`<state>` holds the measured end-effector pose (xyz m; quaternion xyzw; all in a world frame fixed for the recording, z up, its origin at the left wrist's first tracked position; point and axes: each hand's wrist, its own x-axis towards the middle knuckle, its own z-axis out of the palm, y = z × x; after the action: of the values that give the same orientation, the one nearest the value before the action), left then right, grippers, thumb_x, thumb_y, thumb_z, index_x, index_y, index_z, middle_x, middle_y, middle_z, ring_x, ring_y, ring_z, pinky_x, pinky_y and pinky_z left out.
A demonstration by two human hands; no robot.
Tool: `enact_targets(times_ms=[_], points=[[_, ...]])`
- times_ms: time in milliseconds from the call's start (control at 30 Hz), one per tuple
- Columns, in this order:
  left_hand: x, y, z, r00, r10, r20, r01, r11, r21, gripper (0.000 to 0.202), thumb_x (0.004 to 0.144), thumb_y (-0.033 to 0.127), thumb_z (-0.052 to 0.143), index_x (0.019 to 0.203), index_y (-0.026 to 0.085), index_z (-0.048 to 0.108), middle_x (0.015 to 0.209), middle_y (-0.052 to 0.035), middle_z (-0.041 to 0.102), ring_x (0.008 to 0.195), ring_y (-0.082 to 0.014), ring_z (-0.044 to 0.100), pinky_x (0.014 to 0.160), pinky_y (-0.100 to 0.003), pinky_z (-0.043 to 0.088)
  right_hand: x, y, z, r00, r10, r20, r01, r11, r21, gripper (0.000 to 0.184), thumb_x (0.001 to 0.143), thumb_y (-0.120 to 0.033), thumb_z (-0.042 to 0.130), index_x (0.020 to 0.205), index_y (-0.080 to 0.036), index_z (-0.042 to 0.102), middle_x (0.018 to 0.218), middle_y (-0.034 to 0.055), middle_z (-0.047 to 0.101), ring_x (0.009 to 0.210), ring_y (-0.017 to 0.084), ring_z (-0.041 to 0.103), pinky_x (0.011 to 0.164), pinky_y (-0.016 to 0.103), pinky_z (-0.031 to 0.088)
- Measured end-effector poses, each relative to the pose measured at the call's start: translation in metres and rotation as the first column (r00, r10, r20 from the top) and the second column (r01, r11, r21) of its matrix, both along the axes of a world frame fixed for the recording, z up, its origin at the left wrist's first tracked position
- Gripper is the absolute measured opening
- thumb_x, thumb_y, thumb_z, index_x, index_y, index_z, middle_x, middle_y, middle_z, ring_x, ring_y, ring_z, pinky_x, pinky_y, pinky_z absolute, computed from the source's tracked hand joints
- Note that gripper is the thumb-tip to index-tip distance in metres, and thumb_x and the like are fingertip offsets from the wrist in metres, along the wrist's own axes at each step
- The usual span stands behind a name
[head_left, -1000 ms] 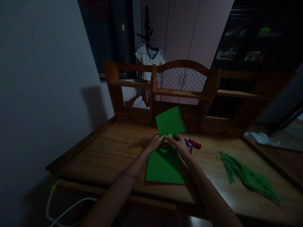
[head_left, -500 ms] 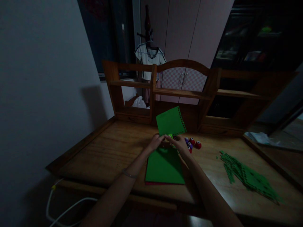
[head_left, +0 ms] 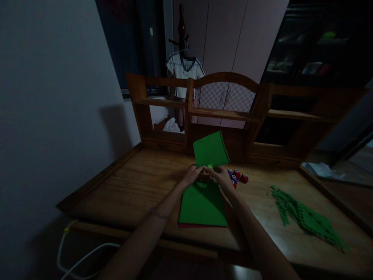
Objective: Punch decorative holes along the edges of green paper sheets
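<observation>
1. Right hand point(head_left: 222, 177) is closed round a lime-green piece point(head_left: 210, 167); left hand point(head_left: 192, 175) meets it at the fingertips, its grip impossible to tell!
2. That piece sits at the hole-edged green sheet's point(head_left: 210, 149) near edge, forward-left of the right palm, the nearer hand; its long axis is hidden.

There were two hands point(head_left: 223, 179), three red pieces point(head_left: 245, 179), at least two purple pieces point(head_left: 234, 180) and one lime piece point(head_left: 210, 167), one bracelet point(head_left: 158, 213).
</observation>
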<state>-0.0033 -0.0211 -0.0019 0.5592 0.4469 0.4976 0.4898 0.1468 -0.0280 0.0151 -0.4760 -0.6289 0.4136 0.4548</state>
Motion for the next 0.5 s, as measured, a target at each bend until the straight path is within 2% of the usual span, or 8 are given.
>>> enact_targets(times_ms=[300,500], points=[[-0.0002,0.0024,-0.0038,1.0,-0.012,0.001,0.012,1.0,-0.022,0.031,0.07,0.044,0.05,0.063,0.015,0.05,0.054,0.0038,0.039,0.048,-0.0084,0.037,0.044,-0.02,0.031,0.0008,0.0001,0.0002,0.999,0.043,0.007,-0.043,0.999,0.029,0.045,0.061,-0.057,0.061,0.07,-0.012,0.061,0.063,0.0045,0.06,0.055,0.014,0.053,0.047,0.023,0.035],[0.0012,0.0035,-0.0058,0.997,-0.042,0.066,0.046,0.998,-0.053,0.032,0.069,0.046,0.051,0.065,0.015,0.048,0.055,0.0044,0.037,0.048,-0.0086,0.038,0.044,-0.021,0.035,-0.001,0.0015,-0.0021,1.0,-0.005,0.0,0.005,0.999,0.032,0.045,0.06,-0.056,0.063,0.071,-0.012,0.06,0.064,0.0036,0.059,0.054,0.013,0.051,0.047,0.022,0.034]])
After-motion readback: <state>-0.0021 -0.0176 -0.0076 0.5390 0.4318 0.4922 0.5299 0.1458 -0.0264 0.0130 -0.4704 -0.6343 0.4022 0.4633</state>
